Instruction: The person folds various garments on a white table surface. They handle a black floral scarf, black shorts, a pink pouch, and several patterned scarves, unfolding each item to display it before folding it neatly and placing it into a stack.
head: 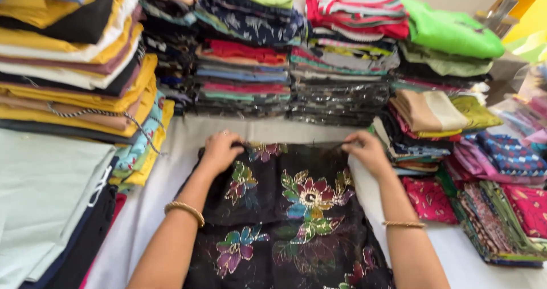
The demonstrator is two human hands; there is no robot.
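1. The left hand (219, 151) is pinching the far left corner of the black floral cloth (285, 220).
2. The right hand (367, 151) is gripping its far right corner.
3. The cloth is lying on the white table (142, 215), near its far edge, below the folded fabric stacks (245, 49).

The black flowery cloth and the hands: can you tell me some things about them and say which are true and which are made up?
1. Both hands hold the far edge of the black flowered cloth. True: the left hand and the right hand each grip a far corner.
2. The cloth is plain, with no pattern. False: it has big coloured flowers.
3. Each wrist wears a gold bangle. True.
4. The cloth hangs in the air. False: it lies on the white surface.
5. Stacks of folded fabric stand behind the cloth. True.
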